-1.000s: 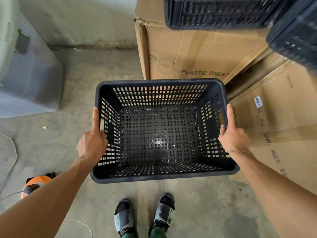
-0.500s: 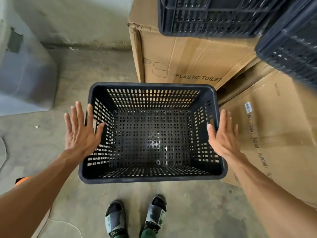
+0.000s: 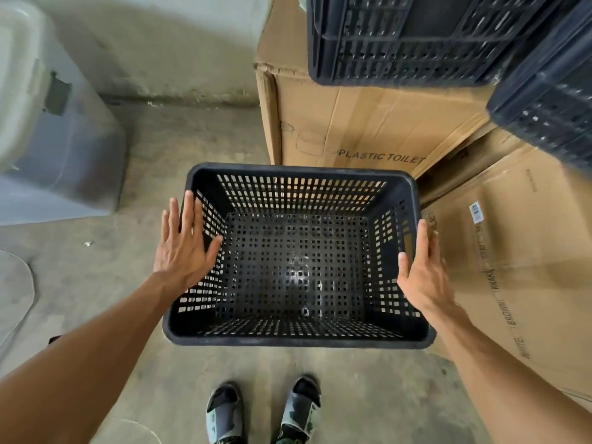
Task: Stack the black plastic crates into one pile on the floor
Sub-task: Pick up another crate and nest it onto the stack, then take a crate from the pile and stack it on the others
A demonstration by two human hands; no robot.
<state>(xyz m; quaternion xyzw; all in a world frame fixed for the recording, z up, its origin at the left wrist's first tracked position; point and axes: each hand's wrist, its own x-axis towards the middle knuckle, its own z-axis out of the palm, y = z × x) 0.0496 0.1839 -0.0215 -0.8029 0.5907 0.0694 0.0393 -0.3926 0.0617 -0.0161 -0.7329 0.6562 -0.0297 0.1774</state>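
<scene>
**Crate on the floor, hands flat at its short sides**

While the person's sandalled feet (image 3: 262, 411) stood nearest the camera on the concrete floor (image 3: 192, 149), the black crate (image 3: 296, 336) sat upright just ahead of them, mouth up and holding nothing. Its long axis ran left to right across the view, so each short end faced one hand. The left hand (image 3: 184, 248) lay with fingers straight and spread, the palm over the left rim and the thumb reaching inward over the perforated wall; whether it pressed the plastic or merely hovered could not be told. The right hand (image 3: 423, 274) was likewise flat and gripping nothing, fingers straight along the outside of the right rim — touching or just beside it. Both hands seemed about equally near the crate.

Beyond the crate stood a cardboard box (image 3: 368, 123) marked "PLASTIC TOILET", with a second box (image 3: 519, 245) leaning at the right. On top of them — farther and higher — rested two more black crates: an upper crate (image 3: 400, 40) straight ahead and a right-hand crate (image 3: 551, 104) at the right edge. A grey storage bin (image 3: 57, 149) stood well apart at the left.

Judged from this, the floor crate looked like the base of the pile, and the next crate lay up and forward of both hands, slightly to the right.
</scene>
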